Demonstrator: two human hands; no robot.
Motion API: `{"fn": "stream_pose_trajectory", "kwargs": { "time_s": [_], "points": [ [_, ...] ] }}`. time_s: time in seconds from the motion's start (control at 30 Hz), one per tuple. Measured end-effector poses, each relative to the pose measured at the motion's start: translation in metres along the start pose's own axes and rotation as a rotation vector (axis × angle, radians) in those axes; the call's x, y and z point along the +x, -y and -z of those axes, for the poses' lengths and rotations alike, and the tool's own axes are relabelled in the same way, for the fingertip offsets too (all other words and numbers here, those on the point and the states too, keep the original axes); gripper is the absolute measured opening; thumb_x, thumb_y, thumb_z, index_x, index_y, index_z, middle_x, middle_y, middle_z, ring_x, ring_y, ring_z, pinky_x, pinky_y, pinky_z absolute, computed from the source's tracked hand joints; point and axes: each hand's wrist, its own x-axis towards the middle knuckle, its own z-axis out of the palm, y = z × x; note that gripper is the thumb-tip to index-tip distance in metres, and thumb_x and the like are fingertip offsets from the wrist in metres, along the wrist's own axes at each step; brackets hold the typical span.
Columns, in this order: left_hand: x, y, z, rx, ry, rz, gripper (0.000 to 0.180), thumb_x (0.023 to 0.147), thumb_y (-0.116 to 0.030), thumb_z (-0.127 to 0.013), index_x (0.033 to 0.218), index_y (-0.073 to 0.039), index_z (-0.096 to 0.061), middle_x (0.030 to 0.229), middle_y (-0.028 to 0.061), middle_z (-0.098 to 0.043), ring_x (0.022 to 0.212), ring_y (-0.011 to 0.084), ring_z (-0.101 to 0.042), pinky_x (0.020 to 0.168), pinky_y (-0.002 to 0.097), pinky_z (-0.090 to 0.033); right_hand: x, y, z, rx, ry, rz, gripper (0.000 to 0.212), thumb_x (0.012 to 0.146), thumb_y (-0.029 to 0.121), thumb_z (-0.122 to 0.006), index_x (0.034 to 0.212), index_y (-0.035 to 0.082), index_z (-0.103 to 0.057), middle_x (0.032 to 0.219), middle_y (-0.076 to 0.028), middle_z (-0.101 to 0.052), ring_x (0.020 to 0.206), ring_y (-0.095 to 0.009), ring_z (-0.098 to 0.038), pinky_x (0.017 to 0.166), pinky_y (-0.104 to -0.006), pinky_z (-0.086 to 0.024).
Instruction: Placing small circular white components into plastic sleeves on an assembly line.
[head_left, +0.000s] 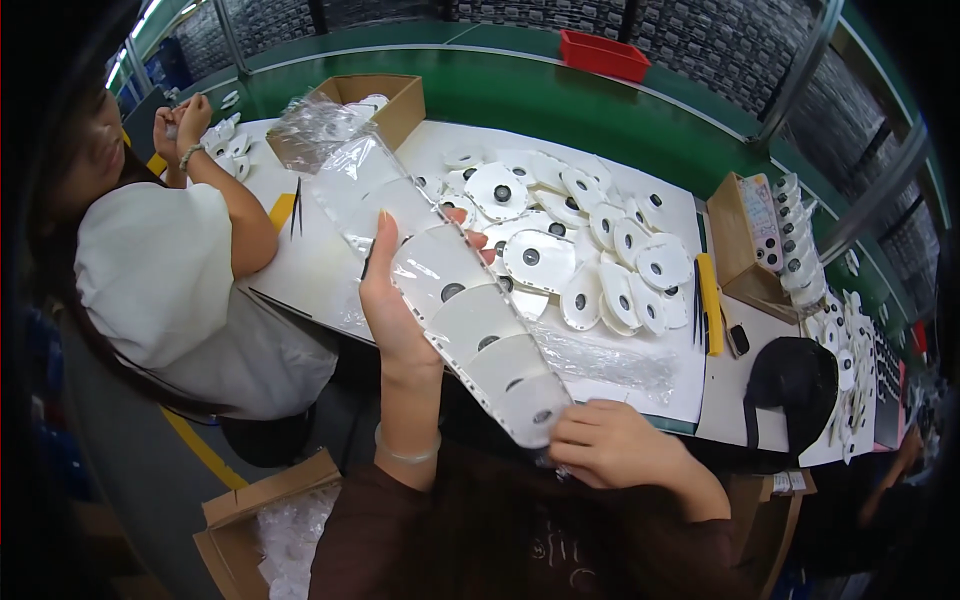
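A long clear plastic bag [365,190] slants in front of me, its upper end loose and crinkled. Inside it several white rounded plastic parts [460,262] overlap in a row, each with a dark round centre. My left hand [400,320] is wrapped round the bag's middle, thumb on the near side and fingertips showing past the far edge. At the lower end, the curled fingers of my right hand [625,447] pinch the bag's corner; the fingertips are partly hidden. Beyond the bag lies a heap of similar loose white parts [665,262] on the white tabletop [680,385].
Flat clear bags [610,365] lie near the table's front edge. To the right are a yellow-handled tool [709,305], a cardboard box [735,235] and a black cap [790,395]. An open carton [400,100] stands at the back left. A co-worker [170,270] sits at left.
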Motion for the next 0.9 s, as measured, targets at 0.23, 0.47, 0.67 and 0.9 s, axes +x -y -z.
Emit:
{"fn": "stream_pose_trajectory", "kwargs": {
  "time_s": [0.23, 0.47, 0.67, 0.9],
  "points": [
    [0.002, 0.021, 0.026, -0.142, 0.505, 0.102, 0.057, 0.079, -0.049, -0.034, 0.072, 0.005, -0.048, 0.062, 0.0154, -0.050, 0.053, 0.0232, -0.052, 0.048, 0.0304, -0.044, -0.002, -0.026, 0.068, 0.936, -0.388, -0.253, 0.022, 0.072, 0.018, -0.053, 0.078, -0.002, -0.058, 0.074, -0.009, -0.058, 0.066, -0.016, -0.054, 0.055, -0.0237, -0.042],
    [-0.020, 0.058, 0.031, -0.018, 1.168, 0.275, 0.064, 0.071, -0.056, -0.042, 0.062, 0.006, -0.052, 0.057, 0.0154, -0.051, 0.039, 0.0178, -0.049, 0.032, 0.0231, -0.036, 0.073, -0.034, 0.065, 1.178, -0.496, -0.277, 0.047, 0.073, 0.022, -0.051, 0.111, -0.004, -0.040, 0.098, -0.016, -0.052, 0.092, -0.019, -0.049, 0.075, -0.0266, -0.038],
    [-0.035, 0.048, 0.026, 0.373, 0.607, 0.394, 0.061, 0.071, -0.053, -0.041, 0.083, 0.006, -0.048, 0.073, 0.0189, -0.055, 0.057, 0.0200, -0.055, 0.048, 0.0238, -0.043, 0.085, -0.029, 0.075, 1.464, -0.074, -0.460, 0.025, 0.066, 0.012, -0.061, 0.084, -0.005, -0.055, 0.073, -0.008, -0.056, 0.072, -0.011, -0.052, 0.064, -0.0221, -0.041],
    [-0.021, 0.027, 0.020, 0.266, 0.888, 0.000, 0.063, 0.076, -0.042, -0.044, 0.113, 0.006, -0.032, 0.094, 0.0168, -0.050, 0.082, 0.0228, -0.052, 0.072, 0.0295, -0.041, 0.084, -0.017, 0.066, 0.813, -0.572, -0.497, 0.018, 0.070, 0.011, -0.058, 0.083, -0.001, -0.056, 0.069, -0.005, -0.057, 0.064, -0.009, -0.052, 0.053, -0.0181, -0.043]
  ]
}}
